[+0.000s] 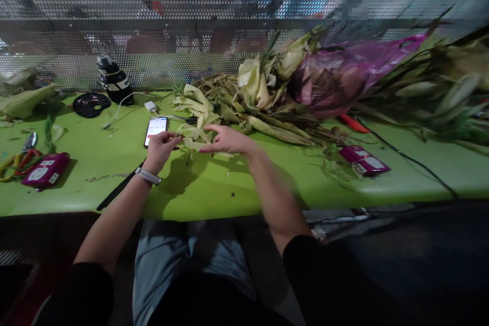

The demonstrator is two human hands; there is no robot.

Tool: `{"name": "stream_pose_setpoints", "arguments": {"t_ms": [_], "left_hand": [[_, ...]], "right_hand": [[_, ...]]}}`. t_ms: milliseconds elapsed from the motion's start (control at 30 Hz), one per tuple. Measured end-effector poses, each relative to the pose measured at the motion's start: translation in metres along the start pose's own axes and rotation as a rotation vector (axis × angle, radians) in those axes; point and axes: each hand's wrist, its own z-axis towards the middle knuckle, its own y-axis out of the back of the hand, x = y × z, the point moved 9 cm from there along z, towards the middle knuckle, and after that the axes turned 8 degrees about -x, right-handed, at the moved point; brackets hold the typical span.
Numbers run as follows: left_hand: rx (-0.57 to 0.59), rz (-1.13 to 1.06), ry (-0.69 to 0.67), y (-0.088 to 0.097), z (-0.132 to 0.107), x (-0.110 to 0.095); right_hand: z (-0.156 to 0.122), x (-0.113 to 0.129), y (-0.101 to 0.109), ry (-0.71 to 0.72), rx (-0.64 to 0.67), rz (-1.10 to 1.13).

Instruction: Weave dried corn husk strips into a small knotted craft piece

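Pale green corn husk strips point(196, 137) lie between my two hands, over the green table. My left hand point(162, 148), with a light-banded watch on its wrist, is closed, thumb and fingertips pinched on the husk's left end. At the right end, my right hand point(229, 140) has its thumb and fingers spread apart around the strips, seemingly touching them. A phone point(156, 130) with a lit timer screen lies just behind my left hand. Directly behind both hands rises a heap of corn husks point(225, 97), some leafy and pale, others dry and brown.
Left on the green table point(206, 193) are scissors point(23, 158), a purple box point(46, 170), a black bottle point(114, 81) and a black disc point(91, 105). Rightward lie a pink plastic bag point(332, 79), another purple box point(364, 160) and a black cable point(412, 158). Perforated metal point(168, 35) stands behind.
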Motion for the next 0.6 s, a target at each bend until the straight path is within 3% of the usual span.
{"name": "stream_pose_setpoints", "arguments": {"t_ms": [100,233,300,500,600], "left_hand": [[-0.001,0.023,-0.013,0.000,0.000,0.000],[0.007,0.010,0.005,0.000,0.002,0.004],[0.033,-0.014,0.022,-0.003,0.003,0.007],[0.213,0.070,-0.030,-0.019,-0.007,0.000],[0.362,0.183,-0.099,-0.034,-0.022,-0.008]], "right_hand": [[-0.007,0.005,0.004,-0.002,0.043,-0.063],[-0.010,0.008,0.024,0.053,-0.087,-0.124],[-0.011,0.008,0.027,0.078,-0.093,-0.107],[-0.012,0.028,0.033,0.206,-0.231,0.427],[-0.006,0.032,0.009,0.139,-0.175,0.674]]}}
